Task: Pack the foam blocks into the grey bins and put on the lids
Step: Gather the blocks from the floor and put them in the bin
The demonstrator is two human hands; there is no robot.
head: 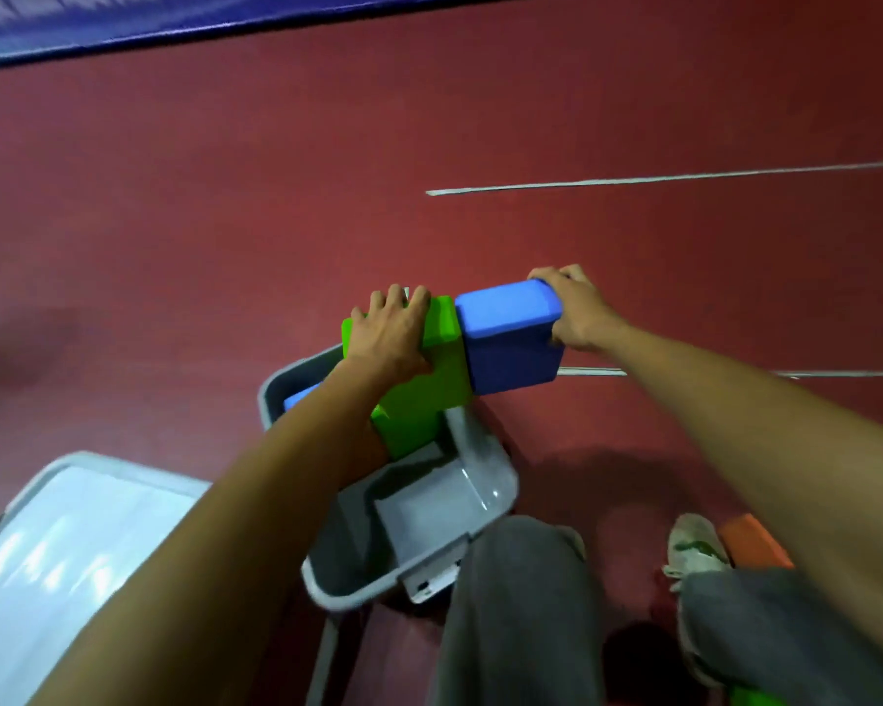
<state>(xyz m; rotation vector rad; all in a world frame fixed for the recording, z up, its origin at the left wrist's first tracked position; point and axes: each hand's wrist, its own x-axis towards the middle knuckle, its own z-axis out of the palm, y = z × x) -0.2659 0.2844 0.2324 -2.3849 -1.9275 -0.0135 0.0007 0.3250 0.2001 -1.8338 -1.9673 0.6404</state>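
A grey bin (485,481) stands on the red floor in front of my knees. Above its far end my left hand (391,331) grips a green foam block (429,379), fingers curled over its top edge. Pressed against that block on the right is a blue foam block (511,338), which my right hand (577,310) grips at its right end. Both blocks hang tilted over the bin. Another green block (404,430) stands inside the bin below them, and a second blue block (299,397) shows inside at the bin's left wall, mostly hidden by my left forearm.
A grey lid (62,542) lies on the floor at the lower left. An orange foam block (750,545) sits by my right shoe (694,547). White lines (658,180) cross the red floor. A blue mat edge (123,22) runs along the top.
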